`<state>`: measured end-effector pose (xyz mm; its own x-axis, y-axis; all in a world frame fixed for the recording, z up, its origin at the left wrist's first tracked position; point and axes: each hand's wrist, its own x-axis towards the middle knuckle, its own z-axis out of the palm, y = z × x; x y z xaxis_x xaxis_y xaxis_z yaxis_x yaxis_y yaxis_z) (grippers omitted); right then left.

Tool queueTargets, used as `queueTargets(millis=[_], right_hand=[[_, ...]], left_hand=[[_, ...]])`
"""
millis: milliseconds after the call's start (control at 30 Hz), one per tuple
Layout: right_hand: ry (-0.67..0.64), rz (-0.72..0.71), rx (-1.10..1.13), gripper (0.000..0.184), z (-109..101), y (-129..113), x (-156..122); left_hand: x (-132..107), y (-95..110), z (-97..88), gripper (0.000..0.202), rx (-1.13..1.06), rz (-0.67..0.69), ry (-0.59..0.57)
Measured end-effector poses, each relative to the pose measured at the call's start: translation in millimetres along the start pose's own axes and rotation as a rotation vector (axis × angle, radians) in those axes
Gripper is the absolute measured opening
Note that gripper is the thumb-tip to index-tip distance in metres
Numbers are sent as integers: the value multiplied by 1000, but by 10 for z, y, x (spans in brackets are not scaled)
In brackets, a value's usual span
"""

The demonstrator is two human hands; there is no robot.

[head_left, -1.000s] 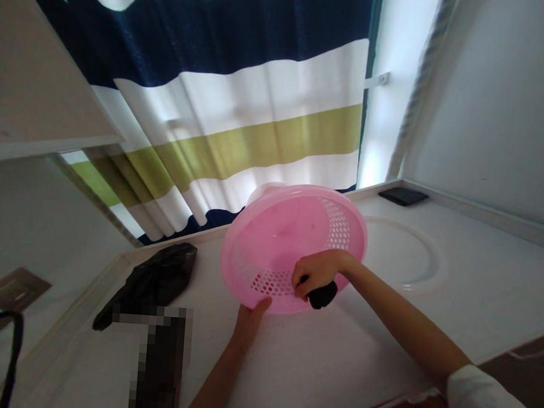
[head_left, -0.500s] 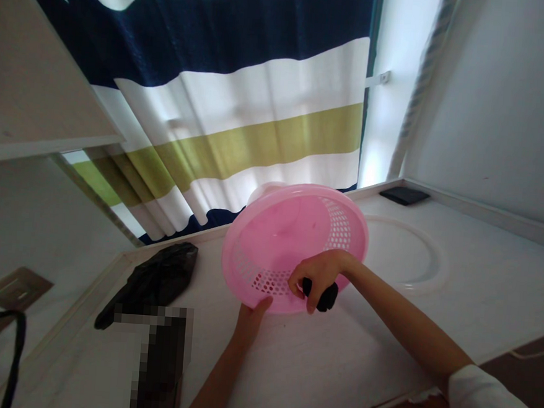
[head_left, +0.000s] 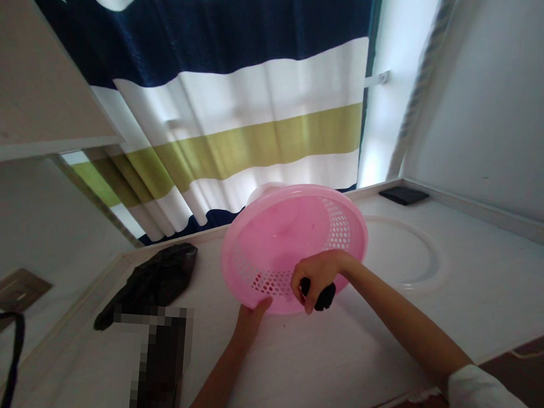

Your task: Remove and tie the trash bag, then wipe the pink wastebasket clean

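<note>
A pink plastic basket (head_left: pixel 274 229) with perforated bands is tilted so that its inside faces me. My left hand (head_left: pixel 254 313) grips its lower rim, thumb over the edge and the other fingers hidden behind it. In front of the basket's lower right side, my right hand (head_left: pixel 316 278) is closed around a crumpled black cloth-like wad (head_left: pixel 325 296), whose exact kind I cannot make out. Part of the wad sticks out below the palm. Whether it touches the basket's wall does not show.
On the white counter (head_left: pixel 335 370) lie a black plastic bag (head_left: pixel 164 277) at left, a round whitish lid or ring (head_left: pixel 403 250) right of the basket, and a flat black item (head_left: pixel 403 195) in the far corner. A striped curtain (head_left: pixel 258 128) hangs behind. A black cable (head_left: pixel 17 354) runs at left.
My right hand with the black wad has shifted very slightly, its fingers a little to the right. The basket and my left hand have stayed in place.
</note>
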<state>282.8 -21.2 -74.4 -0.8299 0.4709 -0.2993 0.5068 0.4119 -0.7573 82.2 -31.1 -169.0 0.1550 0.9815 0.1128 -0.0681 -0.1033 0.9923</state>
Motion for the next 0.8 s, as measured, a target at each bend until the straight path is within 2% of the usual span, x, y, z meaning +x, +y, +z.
queueTargets(millis=[267,400,467,567,667,800], right_hand=[[259,91,-196,50,-37,49,-2],[520,96,-367,71,-45,136,0],[652,115,-428,61,-53,173,16],[755,55,-444,39,-80,228,54],[795,23,-435,34,-103,313,108],[771,108,-420,35,-72,455,221]], left_hand=[[-18,42,32,48,-20,10,12],[1,-17,18,49,-56,7,-10],[12,-53,5,51,-70,-4,-11],[21,-83,-10,52,-60,-25,2],[19,-80,-13,54,-57,-24,-7],[7,-54,-5,55,-55,-25,2]])
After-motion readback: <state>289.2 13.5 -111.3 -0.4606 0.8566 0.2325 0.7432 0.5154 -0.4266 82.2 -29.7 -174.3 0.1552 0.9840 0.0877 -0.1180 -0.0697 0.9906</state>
